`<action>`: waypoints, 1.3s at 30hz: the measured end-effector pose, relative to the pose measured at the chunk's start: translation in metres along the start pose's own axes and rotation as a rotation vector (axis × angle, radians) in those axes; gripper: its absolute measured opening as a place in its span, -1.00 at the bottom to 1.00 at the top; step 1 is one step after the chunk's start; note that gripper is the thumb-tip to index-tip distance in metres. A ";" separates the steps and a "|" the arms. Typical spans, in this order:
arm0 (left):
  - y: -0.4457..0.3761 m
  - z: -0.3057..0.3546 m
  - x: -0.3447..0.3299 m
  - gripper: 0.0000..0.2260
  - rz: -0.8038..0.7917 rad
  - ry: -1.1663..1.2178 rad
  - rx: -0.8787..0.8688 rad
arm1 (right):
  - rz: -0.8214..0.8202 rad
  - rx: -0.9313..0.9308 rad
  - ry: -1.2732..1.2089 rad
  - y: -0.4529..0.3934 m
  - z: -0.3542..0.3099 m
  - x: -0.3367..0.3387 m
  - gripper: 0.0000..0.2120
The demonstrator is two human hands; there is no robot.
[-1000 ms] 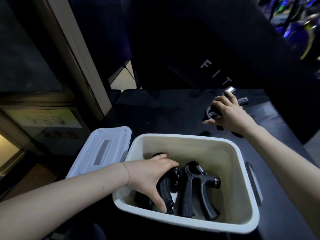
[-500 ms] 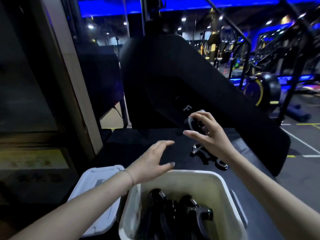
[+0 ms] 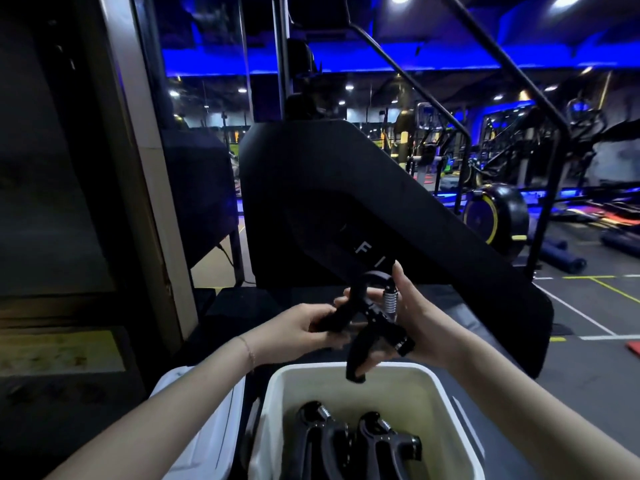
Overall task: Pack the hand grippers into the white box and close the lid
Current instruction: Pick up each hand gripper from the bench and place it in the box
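Note:
A black hand gripper [image 3: 360,327] with a silver spring is held in the air just above the far rim of the white box [image 3: 273,403]. My left hand [image 3: 294,330] grips its left handle. My right hand [image 3: 412,317] holds it from the right, fingers round the spring end and the other handle. Two more black hand grippers [image 3: 356,441] lie inside the open box. The white lid [image 3: 207,431] lies flat to the left of the box, partly behind my left forearm.
The box stands on a dark table [image 3: 228,317]. A large black padded machine panel [image 3: 363,216] rises right behind the table. A door frame [image 3: 138,168] stands at the left. Gym equipment fills the far right.
My right hand lifted a hand gripper off the table and brought it toward the box. My left hand left the box and took the gripper's left handle. The camera tilted up.

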State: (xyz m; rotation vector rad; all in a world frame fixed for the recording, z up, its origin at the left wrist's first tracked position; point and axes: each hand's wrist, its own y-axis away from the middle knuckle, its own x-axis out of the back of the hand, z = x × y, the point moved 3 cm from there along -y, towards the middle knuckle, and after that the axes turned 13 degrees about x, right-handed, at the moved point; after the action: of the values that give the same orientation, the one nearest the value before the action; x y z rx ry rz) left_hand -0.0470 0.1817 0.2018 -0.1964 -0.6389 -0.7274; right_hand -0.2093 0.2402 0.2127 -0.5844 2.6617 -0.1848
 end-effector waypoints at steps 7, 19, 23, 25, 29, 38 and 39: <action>0.013 0.001 -0.012 -0.80 -0.070 0.123 0.070 | 0.153 -0.112 0.130 0.009 -0.003 -0.001 -0.30; 0.016 0.022 -0.023 -0.73 -0.026 0.451 0.151 | 0.123 0.288 1.615 0.052 -0.019 0.001 0.21; 0.017 0.019 -0.032 -0.76 -0.072 0.420 0.204 | 0.126 0.218 1.897 0.062 -0.007 0.002 0.29; 0.018 0.015 -0.041 -0.75 -0.086 0.411 0.238 | 0.161 0.265 2.017 0.066 0.005 0.006 0.19; 0.019 0.006 -0.065 -0.69 -0.129 0.467 0.315 | 0.087 0.180 1.983 0.067 0.026 0.007 0.14; 0.004 -0.009 -0.079 -0.72 -0.163 0.127 0.402 | 0.044 0.013 1.827 0.077 0.050 0.025 0.08; -0.001 -0.010 -0.074 -0.68 -0.123 0.024 0.396 | 0.037 0.006 1.816 0.077 0.049 0.028 0.10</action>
State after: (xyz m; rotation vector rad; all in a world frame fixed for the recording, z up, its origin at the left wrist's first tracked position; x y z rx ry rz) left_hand -0.0853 0.2184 0.1490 0.2173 -0.7628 -0.7055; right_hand -0.2408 0.2959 0.1421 -0.3489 4.3199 -1.1805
